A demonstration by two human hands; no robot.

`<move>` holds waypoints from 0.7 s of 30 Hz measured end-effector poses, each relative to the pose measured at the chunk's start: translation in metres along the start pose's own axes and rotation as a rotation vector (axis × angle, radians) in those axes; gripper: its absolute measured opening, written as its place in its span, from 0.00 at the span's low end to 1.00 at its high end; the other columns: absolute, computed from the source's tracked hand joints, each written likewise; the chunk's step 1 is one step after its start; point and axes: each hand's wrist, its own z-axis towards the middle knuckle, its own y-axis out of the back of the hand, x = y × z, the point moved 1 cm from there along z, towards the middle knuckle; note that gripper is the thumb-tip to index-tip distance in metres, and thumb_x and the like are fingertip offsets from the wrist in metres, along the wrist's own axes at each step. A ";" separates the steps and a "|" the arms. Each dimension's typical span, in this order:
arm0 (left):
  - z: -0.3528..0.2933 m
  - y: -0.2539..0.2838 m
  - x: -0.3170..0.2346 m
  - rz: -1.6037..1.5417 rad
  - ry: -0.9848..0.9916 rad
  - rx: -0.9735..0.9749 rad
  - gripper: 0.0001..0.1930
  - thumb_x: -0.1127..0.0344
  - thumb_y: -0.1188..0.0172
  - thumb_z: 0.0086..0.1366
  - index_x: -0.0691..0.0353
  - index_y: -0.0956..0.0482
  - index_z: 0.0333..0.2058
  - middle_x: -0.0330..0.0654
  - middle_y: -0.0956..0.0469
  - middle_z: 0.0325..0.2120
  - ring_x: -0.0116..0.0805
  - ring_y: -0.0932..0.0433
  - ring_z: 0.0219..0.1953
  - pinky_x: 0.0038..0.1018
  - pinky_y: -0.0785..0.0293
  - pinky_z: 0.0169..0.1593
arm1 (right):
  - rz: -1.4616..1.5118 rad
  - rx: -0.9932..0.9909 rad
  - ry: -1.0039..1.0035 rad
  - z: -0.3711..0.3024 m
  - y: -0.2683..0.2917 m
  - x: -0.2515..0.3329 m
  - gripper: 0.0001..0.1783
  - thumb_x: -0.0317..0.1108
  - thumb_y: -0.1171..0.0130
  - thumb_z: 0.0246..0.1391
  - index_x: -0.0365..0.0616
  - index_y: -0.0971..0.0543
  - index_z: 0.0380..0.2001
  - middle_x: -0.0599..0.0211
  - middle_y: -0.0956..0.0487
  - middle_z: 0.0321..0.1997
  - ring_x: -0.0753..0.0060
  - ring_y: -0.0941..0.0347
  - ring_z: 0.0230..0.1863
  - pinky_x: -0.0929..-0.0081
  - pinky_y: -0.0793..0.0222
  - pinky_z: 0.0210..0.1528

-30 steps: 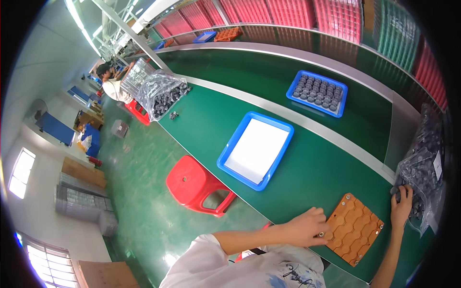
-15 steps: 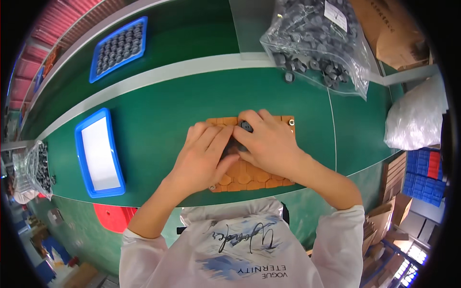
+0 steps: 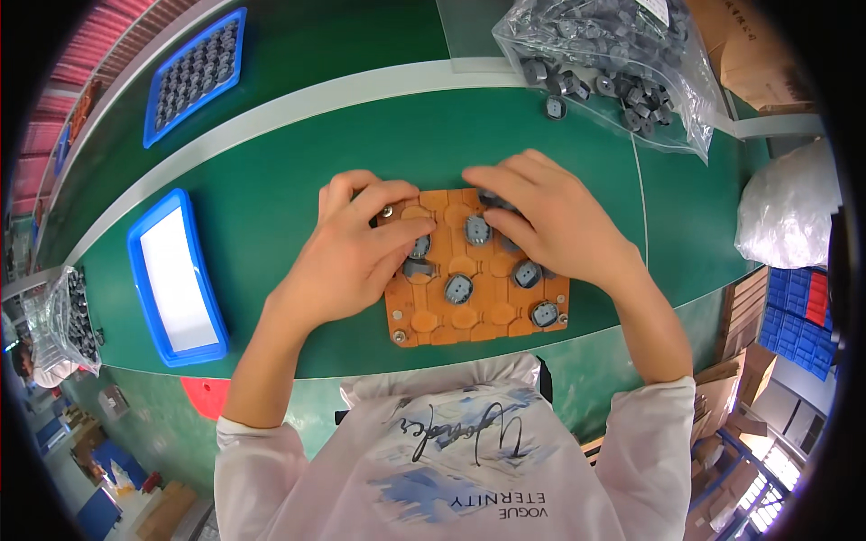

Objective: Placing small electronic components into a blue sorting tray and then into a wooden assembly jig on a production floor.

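Note:
An orange-brown plate (image 3: pixel 439 322) with rows of shaped recesses lies before me on the green table. Several small, rounded dark grey plastic parts lie on it, among them one near the middle (image 3: pixel 458 288) and one at the near right corner (image 3: pixel 545 314). At the plate's left edge, my left hand (image 3: pixel 347 248) has its fingertips closed about a grey plastic part (image 3: pixel 420 246); another (image 3: pixel 418 268) sits just below. My right hand (image 3: pixel 564 216) is over the far right corner, a grey plastic part (image 3: pixel 492 198) between its thumb and fingers. Its palm partly hides further parts.
Left of the plate stands a blue tray (image 3: pixel 224 350) with a white bottom. A second blue tray (image 3: pixel 147 135), filled with grey parts, is on the far left ledge. At the far right, a clear bag (image 3: pixel 613 54) spills grey parts. Another bag (image 3: pixel 68 316) lies left.
My hands were together over the plate; they have moved apart, left and right. Several grey parts on the plate are now uncovered. The whole view has shifted slightly.

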 end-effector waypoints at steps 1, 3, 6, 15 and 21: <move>0.002 0.000 0.001 -0.019 0.000 0.022 0.13 0.69 0.31 0.56 0.58 0.16 0.42 0.41 0.24 0.48 0.46 0.30 0.50 0.38 0.33 0.55 | 0.001 0.002 -0.003 0.004 -0.002 -0.001 0.24 0.30 0.33 0.51 0.43 0.23 0.53 0.59 0.23 0.45 0.54 0.27 0.47 0.62 0.28 0.49; 0.004 -0.003 0.004 -0.003 0.020 0.015 0.13 0.70 0.31 0.56 0.58 0.16 0.42 0.41 0.24 0.49 0.47 0.30 0.51 0.39 0.33 0.56 | 0.065 -0.044 -0.059 0.011 -0.006 -0.001 0.20 0.30 0.33 0.52 0.41 0.21 0.48 0.60 0.22 0.41 0.55 0.26 0.43 0.62 0.28 0.46; 0.004 -0.007 0.009 -0.025 0.062 -0.012 0.14 0.70 0.31 0.56 0.58 0.17 0.43 0.42 0.24 0.49 0.48 0.30 0.54 0.40 0.34 0.57 | 0.007 -0.009 0.079 0.014 -0.010 -0.011 0.15 0.32 0.32 0.52 0.41 0.19 0.43 0.62 0.23 0.40 0.56 0.27 0.43 0.63 0.29 0.46; 0.011 -0.008 0.015 0.106 -0.028 -0.006 0.16 0.69 0.31 0.54 0.60 0.16 0.44 0.44 0.24 0.51 0.48 0.30 0.56 0.42 0.32 0.58 | -0.026 0.131 -0.086 0.020 -0.001 -0.015 0.17 0.30 0.35 0.54 0.45 0.18 0.48 0.64 0.25 0.40 0.58 0.29 0.47 0.63 0.30 0.48; 0.014 -0.013 0.006 0.034 -0.030 -0.026 0.18 0.68 0.29 0.53 0.65 0.17 0.44 0.45 0.24 0.47 0.48 0.30 0.54 0.42 0.32 0.58 | 0.006 0.067 0.039 0.021 0.002 -0.001 0.20 0.34 0.35 0.54 0.46 0.19 0.51 0.62 0.24 0.40 0.56 0.28 0.46 0.63 0.29 0.49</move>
